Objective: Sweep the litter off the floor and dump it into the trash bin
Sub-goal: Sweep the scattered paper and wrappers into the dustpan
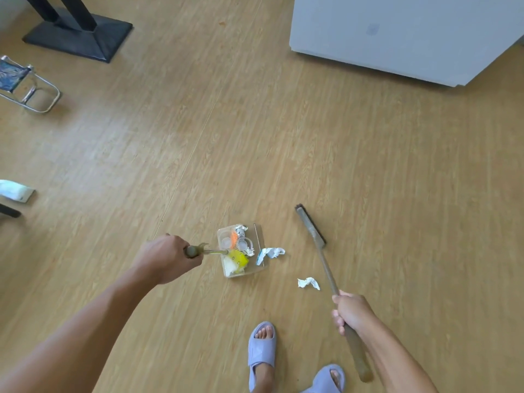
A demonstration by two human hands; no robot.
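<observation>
A clear dustpan (pixel 262 268) rests on the wooden floor just ahead of me. It holds a yellow wrapper (pixel 238 258), an orange piece (pixel 234 239), clear lids and crumpled white paper. My left hand (pixel 167 258) grips the dustpan handle (pixel 208 251). My right hand (pixel 351 312) grips the long broom handle (pixel 326 266). The dark broom head (pixel 310 224) sits on the floor to the right of the dustpan. One crumpled tissue (pixel 270 253) lies at the dustpan's lip. Another tissue (pixel 308 283) lies on the floor beside the broom handle. No trash bin is in view.
A white cabinet (pixel 411 35) stands at the back right. A black table base (pixel 79 32) is at the back left, with a folding stool (pixel 25 86) and a white wrapper (pixel 15 190) along the left edge. My feet in grey slippers (pixel 262 353) are at the bottom.
</observation>
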